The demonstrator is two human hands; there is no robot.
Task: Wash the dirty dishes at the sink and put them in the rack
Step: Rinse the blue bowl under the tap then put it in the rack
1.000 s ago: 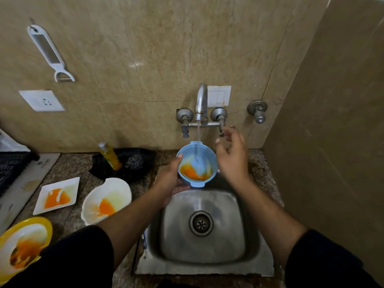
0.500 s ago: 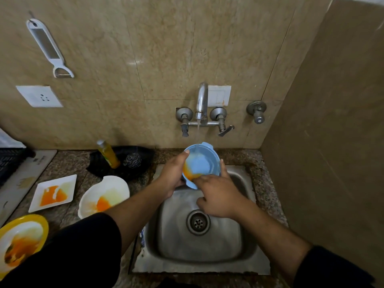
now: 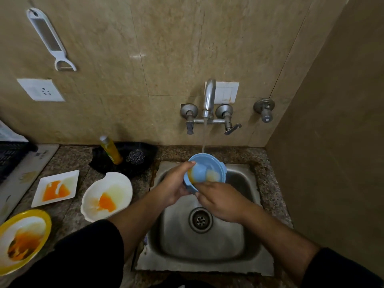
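Nearest, at lower L, a yellow-rimmed round bowl (image 3: pixel 22 238) w/ orange residue is seen on the speckled granite counter (image 3: pixel 70 159). A square stainless-steel sink (image 3: pixel 207 256) is set into that counter. Over its far half a round light-blue plastic bowl (image 3: pixel 209 169) is held, tilted so the opening is turned toward the person, w/ an orange smear on its L inner wall.

The bowl is gripped by the L hand (image 3: pixel 176 188), thumb on the far-L rim, fingers curled beneath. The R hand (image 3: pixel 224 201) is laid at the near rim, so the bowl sits just ahead & slightly L of its fingertips. Whether these are pressed inside or hooked under can't be told. No long axis, bowl being round. The L hand is judged the holder, the R the one free to rub.

Further L, a white scalloped bowl (image 3: pixel 108 194) & a white square plate (image 3: pixel 56 188) are left soiled. Beyond are an orange soap bottle (image 3: pixel 110 150) & a steel-wool scrubber (image 3: pixel 136 156). Farthest is a chrome wall tap (image 3: pixel 208 96), its stream caught at the bowl's far rim.
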